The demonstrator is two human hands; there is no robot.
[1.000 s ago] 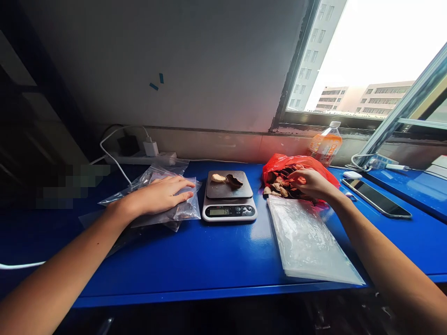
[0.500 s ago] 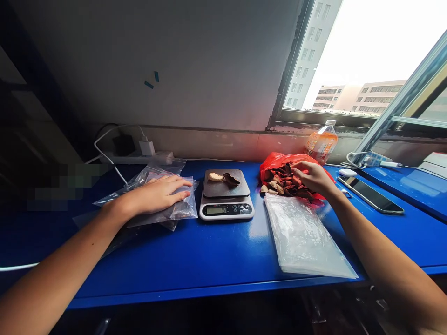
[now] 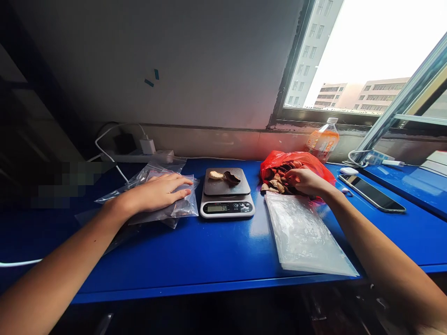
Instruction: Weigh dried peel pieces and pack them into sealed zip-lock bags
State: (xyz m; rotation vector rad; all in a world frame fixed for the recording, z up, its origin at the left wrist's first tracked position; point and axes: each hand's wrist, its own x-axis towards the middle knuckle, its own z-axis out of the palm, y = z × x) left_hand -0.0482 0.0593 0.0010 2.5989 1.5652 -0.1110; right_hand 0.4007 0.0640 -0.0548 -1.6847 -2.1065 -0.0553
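My left hand [image 3: 162,194] lies palm down, fingers stretched out, on a pile of clear plastic bags [image 3: 186,206]. To its right is a kitchen scale [image 3: 228,216] with a lit display. One pale piece [image 3: 216,175] and one dark curled piece [image 3: 232,177] rest on its metal plate. My right hand [image 3: 303,180] reaches into an open red plastic bag [image 3: 274,159] full of dried brown slices [image 3: 277,183]. Its fingers are bent together at the slices; anything between the fingertips is hidden. Just in front of the red bag lies a flat stack of clear plastic bags [image 3: 310,237].
Behind the red bag stands a drink bottle [image 3: 323,141]. A phone [image 3: 375,194] and a white earbud case [image 3: 348,170] lie at the right. Along the wall, a charger [image 3: 147,146] with a white cable sits in a power strip. The blue table [image 3: 157,274] has a front edge close to me.
My right hand has moved slightly left and down, deeper among the dried slices. My left hand and the pieces on the scale stay as they were.
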